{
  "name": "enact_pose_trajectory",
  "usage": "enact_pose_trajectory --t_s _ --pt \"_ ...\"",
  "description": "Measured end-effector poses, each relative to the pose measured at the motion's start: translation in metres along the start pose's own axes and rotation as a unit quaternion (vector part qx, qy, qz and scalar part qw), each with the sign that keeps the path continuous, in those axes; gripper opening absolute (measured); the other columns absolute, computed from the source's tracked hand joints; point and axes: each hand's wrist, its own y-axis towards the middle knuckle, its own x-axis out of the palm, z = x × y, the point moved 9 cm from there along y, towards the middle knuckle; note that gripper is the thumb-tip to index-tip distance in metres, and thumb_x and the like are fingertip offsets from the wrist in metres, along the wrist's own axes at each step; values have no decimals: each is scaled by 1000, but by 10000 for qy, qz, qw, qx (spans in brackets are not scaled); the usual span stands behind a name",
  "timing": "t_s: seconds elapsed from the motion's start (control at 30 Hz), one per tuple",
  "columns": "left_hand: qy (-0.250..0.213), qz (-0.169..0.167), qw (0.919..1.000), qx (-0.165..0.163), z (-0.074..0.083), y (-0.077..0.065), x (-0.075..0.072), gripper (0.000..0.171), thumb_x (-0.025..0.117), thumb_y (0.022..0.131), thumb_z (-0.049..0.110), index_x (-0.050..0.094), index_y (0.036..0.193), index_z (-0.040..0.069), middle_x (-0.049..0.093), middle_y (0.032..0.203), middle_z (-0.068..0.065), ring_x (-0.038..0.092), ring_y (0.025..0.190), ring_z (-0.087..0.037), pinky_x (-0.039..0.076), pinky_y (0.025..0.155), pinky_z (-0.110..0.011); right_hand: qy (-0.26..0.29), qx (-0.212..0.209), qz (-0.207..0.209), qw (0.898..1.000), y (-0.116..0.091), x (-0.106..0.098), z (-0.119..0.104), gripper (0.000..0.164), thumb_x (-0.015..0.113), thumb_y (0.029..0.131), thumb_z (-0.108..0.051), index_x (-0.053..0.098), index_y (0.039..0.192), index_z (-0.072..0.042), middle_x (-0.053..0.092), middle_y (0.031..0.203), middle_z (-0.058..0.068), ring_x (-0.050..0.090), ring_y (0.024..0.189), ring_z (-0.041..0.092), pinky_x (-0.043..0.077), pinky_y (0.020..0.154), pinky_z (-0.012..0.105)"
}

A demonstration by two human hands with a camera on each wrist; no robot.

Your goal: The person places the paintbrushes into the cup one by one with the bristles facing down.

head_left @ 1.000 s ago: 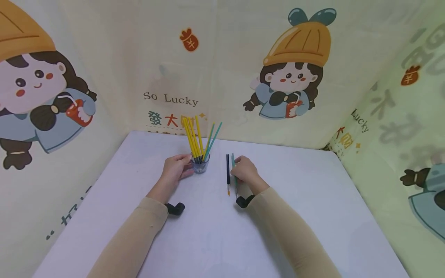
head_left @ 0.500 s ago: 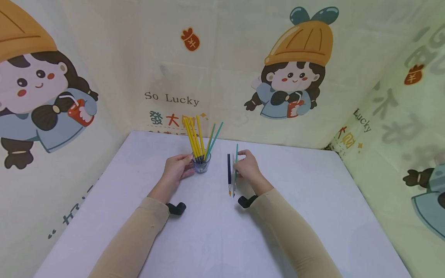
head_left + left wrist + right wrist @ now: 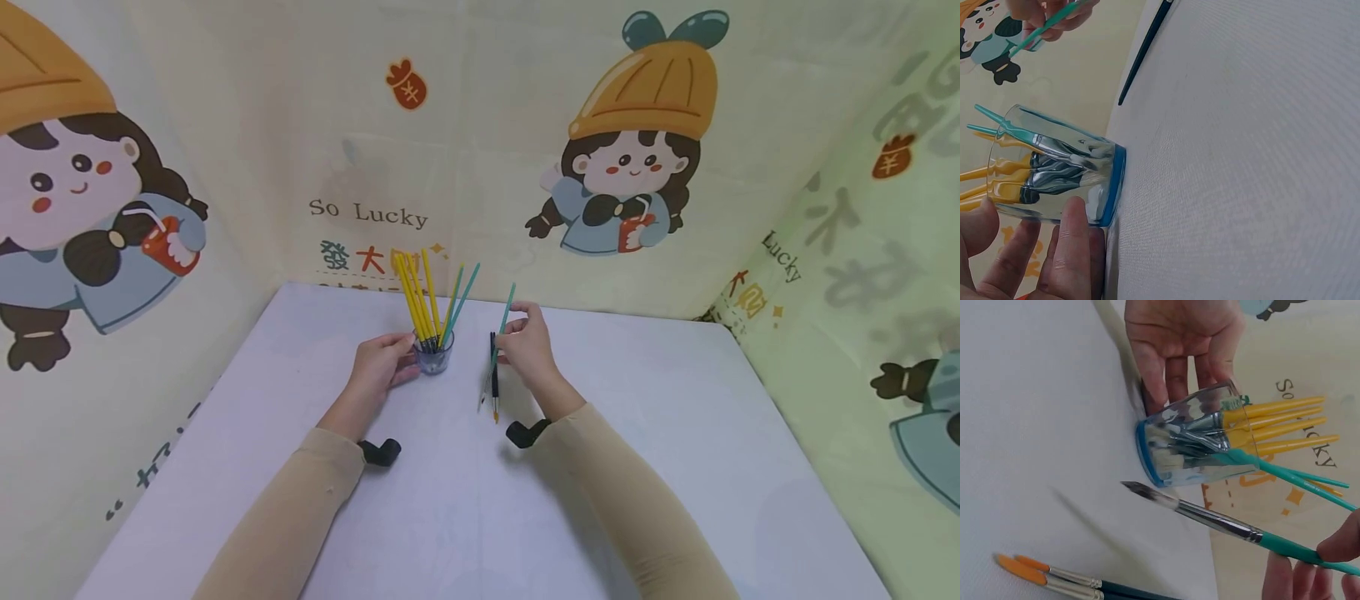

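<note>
A clear glass cup point(image 3: 432, 363) with a blue base point(image 3: 1117, 187) stands upright, filled with yellow-handled paintbrushes point(image 3: 1285, 415) and a few teal ones point(image 3: 1310, 481), bristles down. My left hand point(image 3: 381, 363) holds the cup from its left side, fingertips against the glass and thumb near the rim. To the right, my right hand point(image 3: 531, 343) pinches a teal-handled paintbrush point(image 3: 1222, 522) by its handle, tilted, with the dark pointed bristles downward. In the right wrist view those bristles come close to the cup's near side.
Two dark-handled paintbrushes point(image 3: 495, 387) with orange bristles point(image 3: 1019, 569) lie side by side on the white tabletop point(image 3: 465, 517), below the raised brush. Printed cloth walls point(image 3: 480, 167) rise along the table's back and sides.
My right hand has lifted the teal paintbrush off the table and brought it over the dark brushes, its bristle end swinging left. My left hand stays at the cup.
</note>
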Motion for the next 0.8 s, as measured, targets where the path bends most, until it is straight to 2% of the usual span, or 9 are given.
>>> enact_pose_trajectory --t_s 0.07,0.17,0.23,0.5,0.8 --pt "7 11 10000 1 -1 0 -1 39 70 107 30 69 142 14 65 138 -10 66 123 -24 67 97 -33 86 -126 61 9999 0 2 -3 64 66 90 8 45 147 -14 54 100 5 57 75 18 70 74 52" --pt "-9 0 10000 9 -2 1 -1 40 70 107 30 67 143 13 65 140 -11 66 125 -25 67 99 -33 272 -286 157 9991 1 3 -6 63 64 90 9 44 145 -14 54 102 7 58 72 17 69 68 39" --pt "-30 -12 10000 11 -3 1 -1 41 70 107 30 67 143 13 65 142 -11 66 126 -25 67 100 -33 441 -392 223 9980 1 3 -9 63 62 90 11 44 145 -14 55 103 7 59 71 16 68 66 34" --pt "22 -11 10000 14 -1 0 -1 42 68 108 29 65 146 11 65 145 -13 66 129 -27 67 99 -33 1016 -769 344 9912 0 6 -23 65 57 85 13 43 143 -15 56 100 4 63 70 14 69 69 33" --pt "8 -8 10000 -56 0 1 0 41 69 107 31 66 144 13 65 144 -11 67 127 -25 67 98 -32 1578 -961 468 9817 0 11 -37 65 59 87 15 42 142 -16 56 99 1 62 68 10 70 69 34"
